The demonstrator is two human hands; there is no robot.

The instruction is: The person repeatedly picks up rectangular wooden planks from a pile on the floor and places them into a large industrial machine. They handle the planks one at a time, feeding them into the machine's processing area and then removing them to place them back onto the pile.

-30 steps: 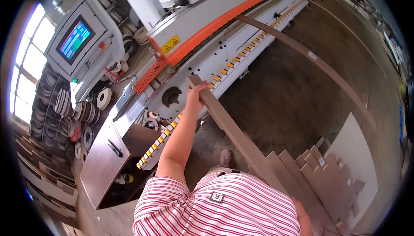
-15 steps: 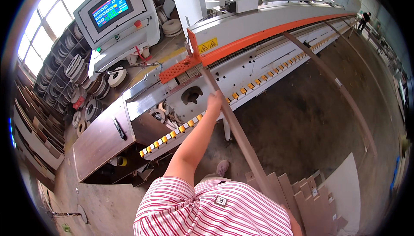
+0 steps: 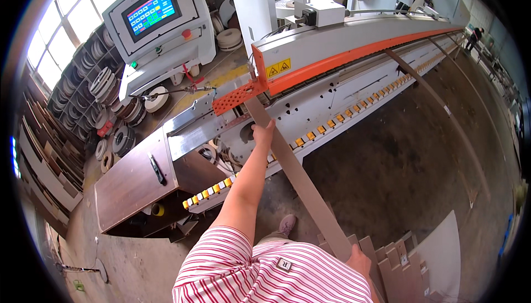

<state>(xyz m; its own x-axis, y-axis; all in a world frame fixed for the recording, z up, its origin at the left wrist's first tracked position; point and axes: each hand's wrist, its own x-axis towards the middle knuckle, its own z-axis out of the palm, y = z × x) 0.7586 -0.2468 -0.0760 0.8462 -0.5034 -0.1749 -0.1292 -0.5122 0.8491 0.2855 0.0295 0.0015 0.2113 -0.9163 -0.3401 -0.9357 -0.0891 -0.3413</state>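
A long, narrow grey-brown board strip (image 3: pixel 304 184) slants from beside my right hip up to the edge banding machine (image 3: pixel 332 112). Its far end lies at the perforated orange guard (image 3: pixel 239 97). My left hand (image 3: pixel 264 133) grips the strip's left edge near that far end, fingers closed on it. Around the near end, close to my right side, my right hand (image 3: pixel 358 262) is closed, with some fingers hidden. Below the left forearm runs a rail with yellow rollers (image 3: pixel 310 136).
At the left stand a control panel (image 3: pixel 150 12) and a brown cabinet (image 3: pixel 130 184) with a utility knife (image 3: pixel 156 169) on top. Stacked boards (image 3: pixel 404 270) rise by my right side. More long strips (image 3: pixel 437 95) lean across the machine. A distant person (image 3: pixel 474 37) stands far right.
The strip has turned to show its broad face, and its far end has shifted left toward the orange guard. My right hand has come into view at the near end.
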